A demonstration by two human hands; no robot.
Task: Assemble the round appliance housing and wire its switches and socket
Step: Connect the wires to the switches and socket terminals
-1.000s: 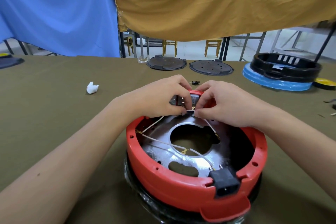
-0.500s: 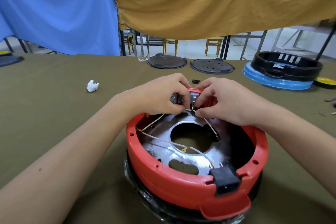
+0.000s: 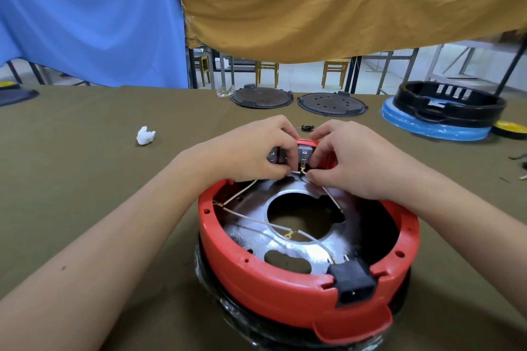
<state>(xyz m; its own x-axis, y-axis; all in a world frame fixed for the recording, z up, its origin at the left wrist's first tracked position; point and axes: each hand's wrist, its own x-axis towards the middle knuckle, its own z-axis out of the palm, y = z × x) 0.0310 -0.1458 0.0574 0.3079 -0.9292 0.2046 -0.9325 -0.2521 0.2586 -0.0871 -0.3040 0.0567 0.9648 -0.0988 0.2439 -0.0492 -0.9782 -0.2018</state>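
Red housing [image 3: 273, 291] sits on the near centre of the desk [image 3: 85, 179], black socket [image 3: 355, 283] seated in its near rim. At the far rim, left hand [image 3: 251, 151] grips the switches [image 3: 302, 152]; right hand [image 3: 353, 159] pinches a white wire [image 3: 332, 198] at their terminals. Two dark round plates [image 3: 296, 98] lie far behind.

You are at an assembly workshop station. The bench [image 3: 85, 179] is covered in olive cloth. Along its far edge lie two dark round plates [image 3: 261, 97] and [image 3: 332, 104]; at the far right corner a black housing ring [image 3: 447, 102] sits on a blue wrapped base [image 3: 433, 128]. Blue [image 3: 85, 17] and mustard [image 3: 342, 0] fabric sheets hang behind, with wooden stools [image 3: 332, 71] and metal-framed tables beyond.
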